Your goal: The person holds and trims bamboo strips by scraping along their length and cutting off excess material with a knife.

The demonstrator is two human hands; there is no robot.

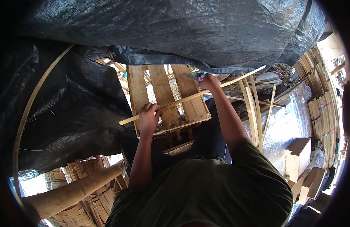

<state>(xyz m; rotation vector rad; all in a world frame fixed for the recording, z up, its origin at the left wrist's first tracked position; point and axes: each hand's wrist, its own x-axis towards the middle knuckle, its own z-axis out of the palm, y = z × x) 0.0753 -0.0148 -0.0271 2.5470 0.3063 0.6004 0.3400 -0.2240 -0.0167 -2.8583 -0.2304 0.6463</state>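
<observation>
A long, thin bamboo strip (182, 100) lies slantwise across a wooden slatted bench (158, 85), its right end higher in the view. My left hand (149, 116) is closed around the strip near its left end. My right hand (210, 81) grips a knife (190, 77); its blade points left and a bit of pink shows by the fingers. The strip passes at my right wrist; whether the wrist touches it I cannot tell. Most of the knife's handle is hidden in my fist.
Black plastic sheeting (182, 32) hangs ahead and on the left. Several bamboo strips (251, 109) stand upright to the right. Bundled bamboo slats (323, 117) and cardboard boxes (297, 159) are farther right. A thick bamboo pole (75, 191) crosses the lower left.
</observation>
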